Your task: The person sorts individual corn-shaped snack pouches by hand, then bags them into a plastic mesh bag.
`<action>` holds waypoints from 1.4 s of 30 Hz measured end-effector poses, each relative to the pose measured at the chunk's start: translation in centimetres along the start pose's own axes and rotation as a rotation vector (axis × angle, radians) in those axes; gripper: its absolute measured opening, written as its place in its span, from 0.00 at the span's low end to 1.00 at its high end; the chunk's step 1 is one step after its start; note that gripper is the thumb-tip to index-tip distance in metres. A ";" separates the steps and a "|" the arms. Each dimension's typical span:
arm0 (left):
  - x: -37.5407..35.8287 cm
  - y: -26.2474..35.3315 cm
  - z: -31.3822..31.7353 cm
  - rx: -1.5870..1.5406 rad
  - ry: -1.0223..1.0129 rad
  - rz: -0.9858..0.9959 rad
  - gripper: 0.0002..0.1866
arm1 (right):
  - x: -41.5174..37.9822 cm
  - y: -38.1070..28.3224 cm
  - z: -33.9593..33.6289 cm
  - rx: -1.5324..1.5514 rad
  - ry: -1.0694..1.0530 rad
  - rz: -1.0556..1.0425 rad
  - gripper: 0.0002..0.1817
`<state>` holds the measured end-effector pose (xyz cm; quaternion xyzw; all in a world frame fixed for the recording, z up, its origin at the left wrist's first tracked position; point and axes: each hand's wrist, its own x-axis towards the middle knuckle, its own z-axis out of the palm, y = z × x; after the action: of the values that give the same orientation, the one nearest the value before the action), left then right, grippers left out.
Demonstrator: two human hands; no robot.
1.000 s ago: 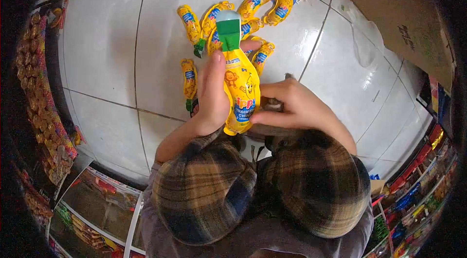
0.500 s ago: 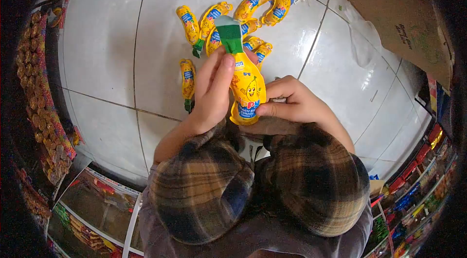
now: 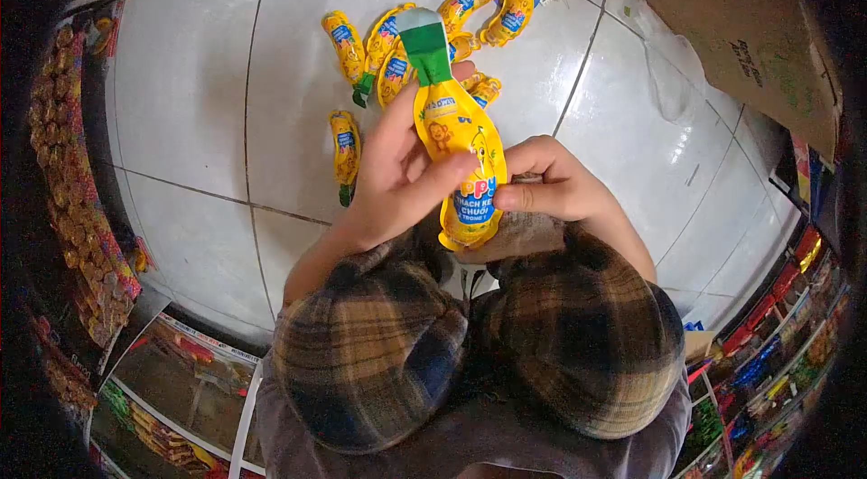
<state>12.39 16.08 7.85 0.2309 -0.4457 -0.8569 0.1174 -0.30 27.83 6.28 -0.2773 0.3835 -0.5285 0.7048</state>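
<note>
A yellow banana-shaped packet (image 3: 476, 199) with a green and white top is held upright over my lap, its printed face turned to the camera. My left hand (image 3: 397, 172) grips it from the left, with the thumb lying across its front. On the other side, my right hand (image 3: 551, 183) pinches the packet's right edge between thumb and fingers. Several similar packets lie on the tiled floor beyond, among them a single packet (image 3: 345, 147) left of my left hand and another (image 3: 513, 9) at the top.
A cardboard box (image 3: 722, 18) stands at the upper right beside a clear plastic piece (image 3: 670, 86). Wrapped goods (image 3: 77, 199) line the left side, and shelves of colourful packages (image 3: 768, 362) curve round the lower right. A white cable lies near the top packets.
The held packet has shifted slightly down and right and looks larger. My left thumb has moved from near its green neck down onto its printed front.
</note>
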 end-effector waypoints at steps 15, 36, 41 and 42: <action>-0.5 0.6 0.4 0.177 -0.063 0.039 0.35 | 0.0 0.4 -0.8 -0.153 -0.050 -0.085 0.08; -0.6 0.2 0.8 0.243 0.175 0.065 0.20 | 0.2 0.5 -0.9 -0.205 -0.092 -0.054 0.08; -0.3 0.0 0.8 0.135 0.254 -0.001 0.19 | 0.0 0.6 -1.2 -0.145 -0.115 0.009 0.09; -0.2 -0.2 0.3 0.095 0.239 -0.038 0.20 | 0.0 0.6 -1.1 -0.124 -0.089 -0.014 0.09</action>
<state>12.35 16.47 7.92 0.3451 -0.4644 -0.8031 0.1423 -0.92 28.03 5.16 -0.3464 0.3816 -0.4958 0.6990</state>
